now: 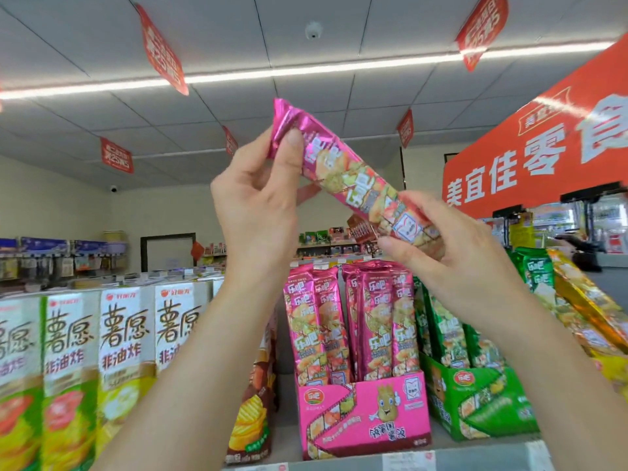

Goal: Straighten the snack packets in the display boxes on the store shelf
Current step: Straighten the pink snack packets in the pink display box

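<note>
A long pink snack packet (343,171) is held up in the air, slanting from upper left down to the right. My left hand (258,205) pinches its crimped upper end between thumb and fingers. My right hand (452,243) grips its lower end. Below them a pink display box (363,416) stands on the shelf with several upright pink packets (353,321) in it. To its right a green display box (482,402) holds several green packets (445,328), some leaning.
Tall white and green snack cartons (122,345) line the shelf on the left. A brown chip packet (251,413) stands between them and the pink box. Yellow packets (584,300) lean at the far right. An orange store sign (543,144) hangs at upper right.
</note>
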### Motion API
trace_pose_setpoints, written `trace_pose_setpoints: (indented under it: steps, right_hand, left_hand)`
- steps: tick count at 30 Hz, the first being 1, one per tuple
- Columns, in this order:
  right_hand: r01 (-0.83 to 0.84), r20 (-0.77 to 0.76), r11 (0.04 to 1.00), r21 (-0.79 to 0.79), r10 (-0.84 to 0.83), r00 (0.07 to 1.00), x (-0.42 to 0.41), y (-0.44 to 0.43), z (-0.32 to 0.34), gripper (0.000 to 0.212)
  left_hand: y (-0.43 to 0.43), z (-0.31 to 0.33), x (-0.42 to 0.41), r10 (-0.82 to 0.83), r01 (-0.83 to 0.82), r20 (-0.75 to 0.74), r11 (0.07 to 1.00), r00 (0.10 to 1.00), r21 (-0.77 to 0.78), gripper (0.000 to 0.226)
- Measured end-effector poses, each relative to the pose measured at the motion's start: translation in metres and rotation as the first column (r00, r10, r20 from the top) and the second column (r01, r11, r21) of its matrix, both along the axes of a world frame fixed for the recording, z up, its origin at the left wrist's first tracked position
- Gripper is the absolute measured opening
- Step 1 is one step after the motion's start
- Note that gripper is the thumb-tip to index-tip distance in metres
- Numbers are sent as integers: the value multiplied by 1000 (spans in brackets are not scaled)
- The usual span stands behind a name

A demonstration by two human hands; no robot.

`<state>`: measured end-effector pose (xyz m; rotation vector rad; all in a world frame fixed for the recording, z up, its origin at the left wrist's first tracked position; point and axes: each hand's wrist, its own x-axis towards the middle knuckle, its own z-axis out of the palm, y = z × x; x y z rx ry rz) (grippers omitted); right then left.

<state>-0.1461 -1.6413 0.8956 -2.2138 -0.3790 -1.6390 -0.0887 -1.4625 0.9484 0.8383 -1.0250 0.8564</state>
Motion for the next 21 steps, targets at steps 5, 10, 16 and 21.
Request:
trace_pose_setpoints:
  steps: [5,10,16,21]
  right_hand:
    - [-394,-183,891,227,437,881,-45,8,-47,39]
    - [-427,-153,800,422,527,836,-76,3,-102,41]
    - [-459,-173,640,617,678,714,-104,7,-145,29]
    - [-457,-180,493,740,800,572,-130,9,-167,45]
  left_hand:
    - [-4,-25,-14,-208,207,-58,978,976,-35,24]
    - [-19,-73,-28,-272,271,-152,962,950,-29,31]
    - [-35,-115,-52,-196,158,-320,978,927,-139,14]
    - [-38,-140,-73,-225,203,-392,974,892,-100,11]
